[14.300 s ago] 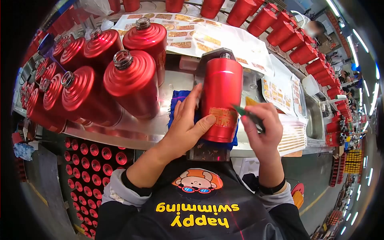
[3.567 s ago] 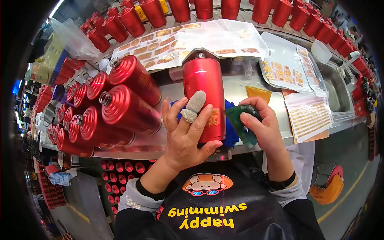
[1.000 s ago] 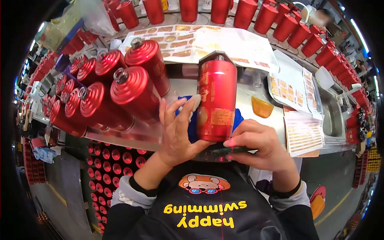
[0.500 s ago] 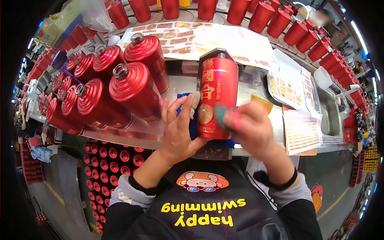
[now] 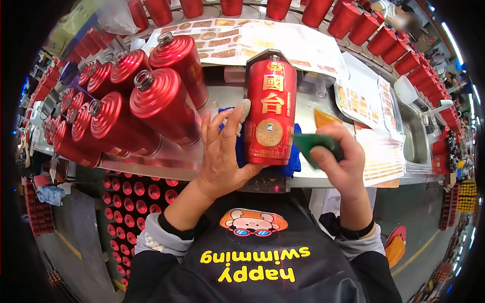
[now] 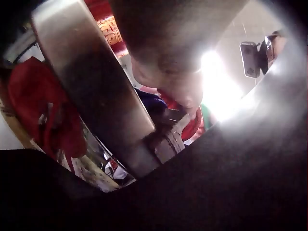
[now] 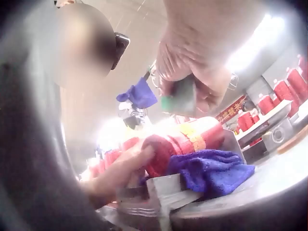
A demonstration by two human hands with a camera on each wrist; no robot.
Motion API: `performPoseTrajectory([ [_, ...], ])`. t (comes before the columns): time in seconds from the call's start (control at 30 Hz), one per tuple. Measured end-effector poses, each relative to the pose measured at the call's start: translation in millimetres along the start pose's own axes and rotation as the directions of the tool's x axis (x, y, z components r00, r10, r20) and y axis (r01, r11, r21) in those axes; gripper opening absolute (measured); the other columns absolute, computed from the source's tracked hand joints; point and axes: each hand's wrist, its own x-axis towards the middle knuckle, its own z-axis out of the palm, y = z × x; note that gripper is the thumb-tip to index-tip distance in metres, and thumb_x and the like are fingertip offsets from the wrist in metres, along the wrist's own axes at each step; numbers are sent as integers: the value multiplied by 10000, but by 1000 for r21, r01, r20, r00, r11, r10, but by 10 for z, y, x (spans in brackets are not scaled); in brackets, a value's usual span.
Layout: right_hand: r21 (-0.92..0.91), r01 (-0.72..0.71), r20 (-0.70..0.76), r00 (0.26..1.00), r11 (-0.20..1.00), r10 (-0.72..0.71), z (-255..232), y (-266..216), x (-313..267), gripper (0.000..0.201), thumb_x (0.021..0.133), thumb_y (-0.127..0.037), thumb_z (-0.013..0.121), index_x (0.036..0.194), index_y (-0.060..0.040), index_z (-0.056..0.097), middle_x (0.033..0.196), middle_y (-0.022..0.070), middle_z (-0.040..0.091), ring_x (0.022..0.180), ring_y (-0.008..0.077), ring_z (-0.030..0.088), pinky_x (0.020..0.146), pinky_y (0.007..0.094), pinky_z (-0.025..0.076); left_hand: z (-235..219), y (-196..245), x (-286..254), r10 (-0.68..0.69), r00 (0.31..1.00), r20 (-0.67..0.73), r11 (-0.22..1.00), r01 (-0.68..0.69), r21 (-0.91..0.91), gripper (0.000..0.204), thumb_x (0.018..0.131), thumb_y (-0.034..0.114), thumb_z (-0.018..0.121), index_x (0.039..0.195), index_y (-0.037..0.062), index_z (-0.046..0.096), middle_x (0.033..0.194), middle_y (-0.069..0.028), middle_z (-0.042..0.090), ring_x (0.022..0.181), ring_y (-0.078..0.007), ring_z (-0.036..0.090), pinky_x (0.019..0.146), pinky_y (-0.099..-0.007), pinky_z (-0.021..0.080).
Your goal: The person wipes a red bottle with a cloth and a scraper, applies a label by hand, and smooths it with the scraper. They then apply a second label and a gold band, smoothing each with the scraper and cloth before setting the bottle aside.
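Observation:
A red bottle [image 5: 283, 86] with large gold characters and a round gold emblem lies on a blue cloth [image 5: 296, 157], its neck in a dark holder and pointing away. My left hand [image 5: 220, 154] is at the bottle's left side, fingers mostly straight, thumb at the base. A pale finger cot [image 5: 245, 109] on one finger touches the bottle's side. Just right of the bottle, my right hand [image 5: 348, 161] pinches a green scraper [image 5: 317, 145] between thumb and fingers. In the right wrist view the scraper [image 7: 179, 98] is above the bottle [image 7: 214, 131]. The left wrist view is mostly blocked and dark.
Several red bottles [image 5: 164, 101] stand close on the left. Behind lies a sheet of gold decals [image 5: 303, 53], with more decal sheets [image 5: 376, 108] and a striped sheet [image 5: 379, 156] at right. A yellow scraper [image 5: 325, 119] lies near my right hand. A sink [image 5: 415, 144] is farther right.
The bottle has turned on its axis, so its gold characters and emblem now face up. My right hand, with the green scraper, has moved from the bottle's base across its front and off to the right.

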Motion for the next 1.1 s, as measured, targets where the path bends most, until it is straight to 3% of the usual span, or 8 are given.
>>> performPoseTrajectory([
  [0.03,171,-165,-47,983,971,175,39,91,-93,209,919,-133,691,1058,-4,602,900,61,648,759,68,595,652,229,476,-3,-2,-4,2,1000,-6,1000,-2,-15,1043,752,531,761,1492,-14,268,1444,-186,433,1291,-363,409,1149,-563,154],
  [0.1,155,-195,-90,974,969,210,90,132,-149,252,934,-152,676,1110,-4,574,920,54,661,773,68,601,663,223,486,19,-4,-5,3,1000,-4,999,-3,-37,1026,764,523,754,1494,-14,272,1464,-176,440,1281,-354,428,1146,-563,151],
  [0.2,302,-236,-84,959,924,272,127,157,-228,257,932,-153,678,1117,-7,573,904,41,663,785,80,611,680,225,493,58,-30,-40,-3,1000,18,999,4,-40,1007,786,550,722,1491,-20,283,1473,-191,429,1291,-368,429,1148,-558,157],
  [0.4,393,-394,74,914,831,399,77,62,-232,237,928,-122,657,1119,-5,578,912,35,665,831,74,608,718,228,497,73,-81,-91,-18,997,78,997,23,-68,980,830,595,652,1483,-37,286,1473,-215,415,1311,-394,412,1151,-560,156],
  [0.77,365,-402,65,911,840,408,145,27,-190,219,913,-125,662,1079,1,593,890,38,671,792,64,602,694,231,500,43,-69,-85,-6,996,94,995,15,-102,939,856,575,638,1468,-48,294,1452,-221,424,1314,-405,401,1151,-551,176],
  [0.87,347,-410,84,909,844,408,156,14,-186,214,913,-122,660,1072,3,591,883,39,671,786,65,605,689,232,501,-36,-3,-39,-35,993,111,968,61,-243,902,867,540,645,1462,-43,298,1441,-221,426,1297,-416,409,1154,-536,182],
  [1.07,370,-406,59,908,835,416,137,-8,-203,208,915,-124,656,1066,2,590,867,36,670,765,69,608,673,234,499,-147,188,88,-198,967,159,856,250,-452,513,919,299,618,1306,-14,495,1370,-217,503,1256,-426,439,1121,-499,232],
  [1.1,365,-419,59,902,831,429,126,-9,-209,207,915,-124,656,1065,2,591,865,36,670,761,70,608,669,234,499,-153,192,113,-157,979,128,885,197,-421,435,912,254,616,1256,1,533,1351,-211,518,1249,-422,445,1113,-496,241],
])
